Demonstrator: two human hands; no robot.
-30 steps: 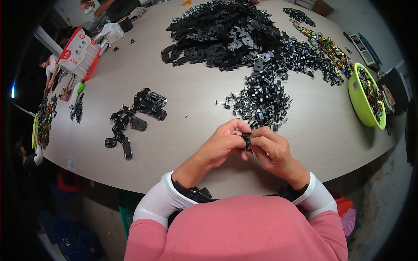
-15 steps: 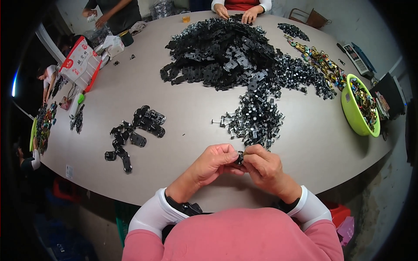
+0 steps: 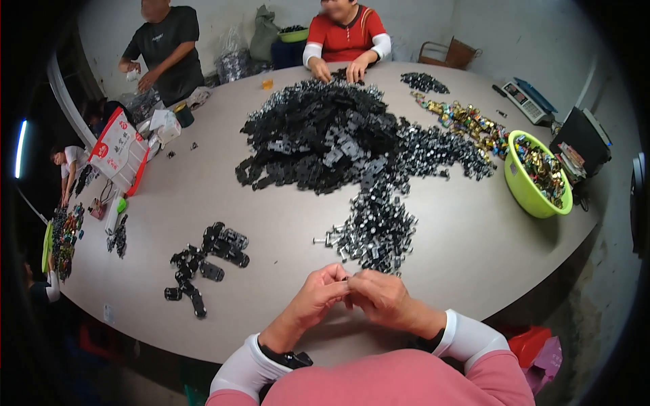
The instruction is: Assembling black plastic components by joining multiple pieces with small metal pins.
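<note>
1. A small dark part (image 3: 347, 279), mostly hidden, is pinched between the fingertips of the left hand (image 3: 315, 294) and right hand (image 3: 382, 298), above the desk (image 3: 284, 227).
2. Wheeled axles (image 3: 380, 230) are heaped just beyond.
3. Black pieces (image 3: 212, 272) are clustered at left; a green basin (image 3: 523, 193) is filled with colourful parts.

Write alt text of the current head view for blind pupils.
A bare left hand and right hand meet around a small dark piece, mostly hidden, over a grey table. Beyond lie small black-and-silver parts, a heap of flat black pieces and, right, a round green bowl.
</note>
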